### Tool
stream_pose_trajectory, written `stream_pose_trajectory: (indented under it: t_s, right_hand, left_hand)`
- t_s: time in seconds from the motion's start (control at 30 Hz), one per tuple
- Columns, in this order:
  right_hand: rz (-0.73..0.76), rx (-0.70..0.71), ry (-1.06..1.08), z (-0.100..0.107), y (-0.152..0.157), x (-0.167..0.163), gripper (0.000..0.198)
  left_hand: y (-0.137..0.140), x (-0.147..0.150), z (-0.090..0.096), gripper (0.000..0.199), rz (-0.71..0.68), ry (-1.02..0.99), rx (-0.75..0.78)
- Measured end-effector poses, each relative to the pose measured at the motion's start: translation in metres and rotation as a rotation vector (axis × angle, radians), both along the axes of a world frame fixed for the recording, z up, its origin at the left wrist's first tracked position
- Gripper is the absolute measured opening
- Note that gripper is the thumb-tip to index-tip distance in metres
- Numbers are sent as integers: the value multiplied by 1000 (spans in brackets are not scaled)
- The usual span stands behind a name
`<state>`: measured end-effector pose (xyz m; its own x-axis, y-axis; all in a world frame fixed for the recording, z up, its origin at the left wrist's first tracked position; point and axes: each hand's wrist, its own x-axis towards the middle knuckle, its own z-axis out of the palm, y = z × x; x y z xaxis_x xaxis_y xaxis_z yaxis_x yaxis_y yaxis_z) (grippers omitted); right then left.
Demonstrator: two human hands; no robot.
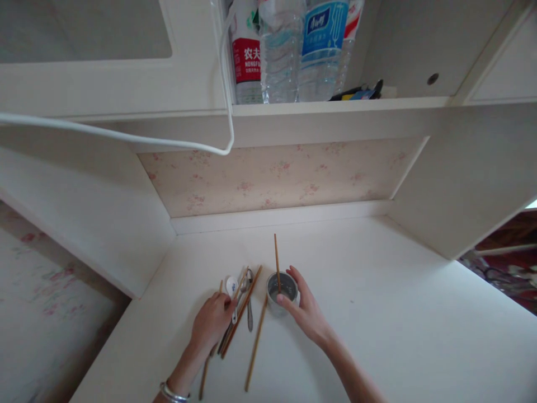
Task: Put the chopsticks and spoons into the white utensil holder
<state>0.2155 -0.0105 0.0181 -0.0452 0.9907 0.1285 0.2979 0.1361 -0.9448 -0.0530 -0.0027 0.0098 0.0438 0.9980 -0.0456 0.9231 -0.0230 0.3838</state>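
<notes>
The right hand point(309, 312) grips the cup point(276, 307), fingers around its side; one chopstick point(276, 258) stands inside. The cup sits well in from the back edge of the surface point(398, 313). The left hand point(213, 319) is at the spoons point(231, 285) and loose chopsticks point(244, 310), nearer the left edge; whether its fingers grip any, I cannot tell.

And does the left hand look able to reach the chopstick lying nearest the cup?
Likely yes: the left hand is close and nothing covers that chopstick, though other utensils lie between.
</notes>
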Motion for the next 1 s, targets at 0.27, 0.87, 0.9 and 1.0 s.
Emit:
stream_pose_trajectory:
  t_s: [0.27, 0.87, 0.9, 1.0]
  right_hand:
    - [27, 50, 69, -29, -7, -8, 91]
    - [-48, 145, -55, -42, -9, -11, 73]
    - [-53, 146, -59, -42, -9, -10, 73]
    - [-65, 151, -63, -43, -9, -10, 72]
  left_hand:
    - [-1, 1, 1, 41, 43, -11, -67]
    - [45, 78, 133, 33, -62, -798, 337]
    - [48, 84, 126, 32, -70, -770, 334]
    - [53, 96, 96, 30, -96, -684, 304]
